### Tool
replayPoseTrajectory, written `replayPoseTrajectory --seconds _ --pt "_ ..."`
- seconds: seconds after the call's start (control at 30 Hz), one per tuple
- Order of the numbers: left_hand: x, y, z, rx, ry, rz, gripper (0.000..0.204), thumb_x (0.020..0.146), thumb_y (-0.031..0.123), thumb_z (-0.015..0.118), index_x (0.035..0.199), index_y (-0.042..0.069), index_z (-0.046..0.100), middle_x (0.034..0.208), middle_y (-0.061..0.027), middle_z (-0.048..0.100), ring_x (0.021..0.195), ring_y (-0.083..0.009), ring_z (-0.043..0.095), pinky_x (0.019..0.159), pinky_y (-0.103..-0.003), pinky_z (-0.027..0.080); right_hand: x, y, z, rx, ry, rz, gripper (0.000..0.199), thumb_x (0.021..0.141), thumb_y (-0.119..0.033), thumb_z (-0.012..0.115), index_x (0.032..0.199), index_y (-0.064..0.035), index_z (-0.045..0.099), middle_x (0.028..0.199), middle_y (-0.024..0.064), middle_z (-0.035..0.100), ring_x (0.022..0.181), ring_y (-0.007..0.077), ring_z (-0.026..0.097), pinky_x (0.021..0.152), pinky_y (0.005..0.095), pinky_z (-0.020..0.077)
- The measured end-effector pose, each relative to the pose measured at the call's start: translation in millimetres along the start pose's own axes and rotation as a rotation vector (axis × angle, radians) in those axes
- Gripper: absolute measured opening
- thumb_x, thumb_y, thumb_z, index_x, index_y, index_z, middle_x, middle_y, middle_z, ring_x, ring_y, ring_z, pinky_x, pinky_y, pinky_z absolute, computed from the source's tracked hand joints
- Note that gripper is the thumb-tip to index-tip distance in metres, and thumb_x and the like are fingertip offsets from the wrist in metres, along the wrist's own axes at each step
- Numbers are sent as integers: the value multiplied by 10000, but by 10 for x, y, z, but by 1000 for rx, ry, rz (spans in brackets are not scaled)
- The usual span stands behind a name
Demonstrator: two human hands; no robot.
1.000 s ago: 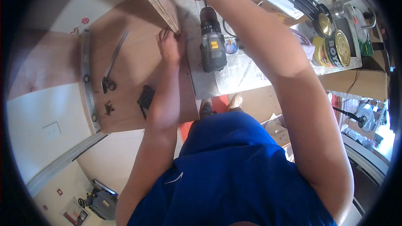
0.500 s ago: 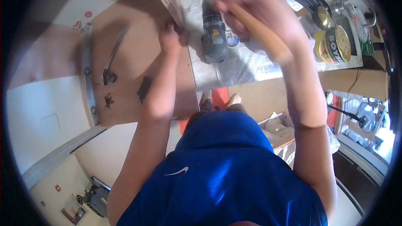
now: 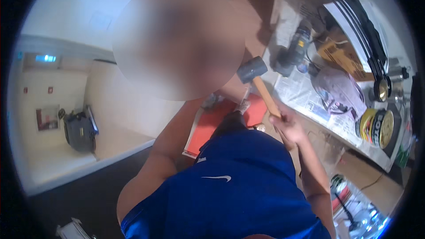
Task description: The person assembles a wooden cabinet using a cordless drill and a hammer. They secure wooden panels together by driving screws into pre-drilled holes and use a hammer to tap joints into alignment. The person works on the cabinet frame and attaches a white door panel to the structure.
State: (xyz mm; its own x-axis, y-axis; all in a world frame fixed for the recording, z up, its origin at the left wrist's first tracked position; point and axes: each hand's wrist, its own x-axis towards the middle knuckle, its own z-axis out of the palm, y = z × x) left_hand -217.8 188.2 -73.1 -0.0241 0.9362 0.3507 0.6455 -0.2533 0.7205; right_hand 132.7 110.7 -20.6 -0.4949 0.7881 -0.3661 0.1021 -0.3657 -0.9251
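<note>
My right hand [image 3: 288,126] is closed around the wooden handle of a mallet [image 3: 264,95] with a dark, rubber-looking head. It holds the mallet in front of my body, tilted up to the left, its head close to the edge of a brown wooden panel [image 3: 256,11]. My left forearm [image 3: 183,117] reaches forward and disappears into a large blurred patch, which hides the left hand and much of the panel. Right of the mallet head, a cordless drill [image 3: 297,44] rests on a paper-covered table [image 3: 296,97].
The table also carries a greyish cloth item [image 3: 338,90], a cardboard piece [image 3: 343,57], long-handled ladles [image 3: 381,90] and a yellow-and-black can [image 3: 376,128]. A red mat [image 3: 210,126] lies by my feet. At the far left is a dark bag-like object [image 3: 79,130].
My right hand has come down from above the table toward my body with the mallet. The view has swung left. My left hand, earlier at the panel's edge, is now hidden.
</note>
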Motion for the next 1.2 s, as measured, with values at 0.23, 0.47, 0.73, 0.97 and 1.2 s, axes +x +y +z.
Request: replayPoseTrajectory --seconds 0.23,0.47,0.73,0.97,1.2 --pt "99 -1233 -840 224 261 -313 279 951 231 701 1111 5 737 945 -159 765 864 -256 739 812 -374 566 1576 204 231 52 -40 -149 652 976 20 565 1594 -40 365 1203 28 638 926 102 574 866 257 489" --pt "1209 -2529 -1463 542 270 -213 210 899 220 715 1047 78 762 955 -183 757 884 -363 727 810 -459 571 2511 152 434 -39 6 -264 627 984 51 543 1582 -68 395 1187 20 645 934 92 588 835 241 500" --pt "2068 -3190 -1612 582 -89 -132 142 849 166 719 964 91 754 936 -156 743 891 -376 707 802 -469 561 2565 -4 596 -988 492 -307 548 939 -240 669 1441 -43 574 1147 191 608 1037 400 667 879 466 565" --pt "1625 -2876 -1764 273 -407 82 144 862 174 741 945 57 753 967 -145 752 879 -350 708 794 -423 552 2639 -68 780 -1005 509 -247 587 957 -275 680 1473 -36 534 1230 215 579 1091 411 644 932 459 542" --pt "1547 -2619 -1599 314 -435 19 217 874 247 750 929 38 773 990 -153 748 985 -350 694 901 -438 533 1747 -106 654 -881 719 -350 442 867 -214 797 1209 17 638 954 166 591 787 301 567 718 402 507"
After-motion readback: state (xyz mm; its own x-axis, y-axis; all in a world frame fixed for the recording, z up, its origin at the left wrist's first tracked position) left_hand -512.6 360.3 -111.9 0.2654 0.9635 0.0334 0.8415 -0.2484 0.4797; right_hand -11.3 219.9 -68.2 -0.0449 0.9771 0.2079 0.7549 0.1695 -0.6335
